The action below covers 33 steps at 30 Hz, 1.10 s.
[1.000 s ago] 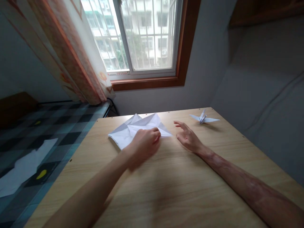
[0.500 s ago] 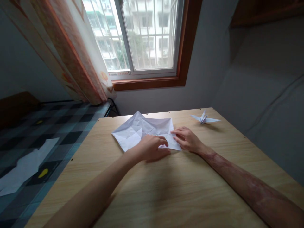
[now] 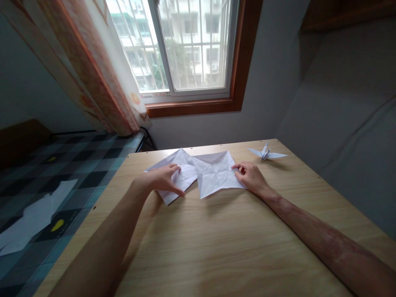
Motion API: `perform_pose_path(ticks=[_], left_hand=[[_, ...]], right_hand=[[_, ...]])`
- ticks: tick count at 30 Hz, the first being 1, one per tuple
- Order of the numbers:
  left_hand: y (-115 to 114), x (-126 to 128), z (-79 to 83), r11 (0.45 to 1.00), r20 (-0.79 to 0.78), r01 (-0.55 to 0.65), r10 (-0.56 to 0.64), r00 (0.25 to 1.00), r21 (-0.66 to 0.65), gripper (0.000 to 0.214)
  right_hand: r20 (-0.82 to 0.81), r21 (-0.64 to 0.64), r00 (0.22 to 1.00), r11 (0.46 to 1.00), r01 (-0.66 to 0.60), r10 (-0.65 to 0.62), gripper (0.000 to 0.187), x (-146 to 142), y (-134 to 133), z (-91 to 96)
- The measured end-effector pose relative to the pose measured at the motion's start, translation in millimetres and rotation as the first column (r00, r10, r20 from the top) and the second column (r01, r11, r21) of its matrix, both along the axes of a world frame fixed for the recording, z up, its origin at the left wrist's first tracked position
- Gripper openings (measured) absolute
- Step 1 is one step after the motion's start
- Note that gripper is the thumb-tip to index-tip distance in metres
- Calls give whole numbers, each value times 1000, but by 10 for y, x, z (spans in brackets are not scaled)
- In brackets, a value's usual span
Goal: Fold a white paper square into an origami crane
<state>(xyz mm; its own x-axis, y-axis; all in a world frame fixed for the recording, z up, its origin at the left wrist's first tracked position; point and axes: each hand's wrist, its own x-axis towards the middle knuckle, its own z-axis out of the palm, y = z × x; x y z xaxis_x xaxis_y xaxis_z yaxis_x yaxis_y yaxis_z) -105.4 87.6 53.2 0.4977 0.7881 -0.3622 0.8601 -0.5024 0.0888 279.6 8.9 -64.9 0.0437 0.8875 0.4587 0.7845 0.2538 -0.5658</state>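
Note:
Two creased white paper sheets lie side by side near the far edge of the wooden table. My left hand (image 3: 162,179) rests on the left sheet (image 3: 187,173), thumb spread away from the fingers and partly covering the paper. The right sheet (image 3: 215,171) shows crossing fold lines, and its near edge is slightly lifted off the table. At its right edge, my right hand (image 3: 251,177) pinches the paper between curled fingers and thumb. Behind that hand, to the right, stands a folded paper crane (image 3: 266,154) with its wings out.
The wooden table (image 3: 198,247) stands below a window (image 3: 198,45) in a brown frame. On the left is a bed with a checked cover (image 3: 102,165), where torn white paper (image 3: 37,214) lies. A patterned curtain (image 3: 102,74) hangs beside the window.
My left hand has moved left onto the left sheet, its thumb now spread. The right sheet has opened out flatter, and my right hand has shifted slightly right with its edge.

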Motion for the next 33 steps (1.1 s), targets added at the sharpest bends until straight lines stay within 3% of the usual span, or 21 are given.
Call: perform_pose_path(ticks=[7, 10, 14, 17, 19, 21, 24, 27, 29, 33], left_hand=[[151, -330, 66, 994, -52, -15, 9, 999, -112, 121], [240, -549, 108, 993, -54, -31, 26, 998, -110, 108], [296, -666, 187, 994, -60, -73, 69, 996, -77, 89], [186, -489, 284, 996, 17, -53, 52, 998, 76, 86], [35, -237, 320, 973, 123, 104, -132, 984, 208, 87], [-145, 76, 294, 925, 217, 250, -317, 923, 287, 85], [-381, 520, 121, 853, 327, 444, -517, 791, 273, 80], [-522, 792, -141, 805, 383, 535, -593, 709, 257, 57], [-580, 859, -309, 805, 414, 537, -592, 692, 253, 41], [-687, 817, -554, 799, 446, 502, -601, 663, 330, 29]], right_hand=[[-53, -209, 998, 978, 15, -26, 22, 140, 4, 103], [-83, -285, 993, 953, -99, 79, 25, 231, 18, 176], [-164, -376, 955, 879, -294, 249, 29, 380, 18, 284], [-226, -439, 924, 814, -380, 309, 32, 471, -19, 361], [-266, -468, 901, 772, -431, 342, 33, 504, -58, 406], [-302, -481, 878, 736, -477, 372, 31, 520, -99, 444], [-304, -481, 861, 715, -508, 407, 27, 530, -149, 481], [-228, -452, 864, 737, -503, 449, 24, 531, -202, 486], [-142, -380, 872, 788, -485, 468, 22, 518, -273, 480], [66, -21, 936, 938, -345, 346, 26, 487, -552, 477]])
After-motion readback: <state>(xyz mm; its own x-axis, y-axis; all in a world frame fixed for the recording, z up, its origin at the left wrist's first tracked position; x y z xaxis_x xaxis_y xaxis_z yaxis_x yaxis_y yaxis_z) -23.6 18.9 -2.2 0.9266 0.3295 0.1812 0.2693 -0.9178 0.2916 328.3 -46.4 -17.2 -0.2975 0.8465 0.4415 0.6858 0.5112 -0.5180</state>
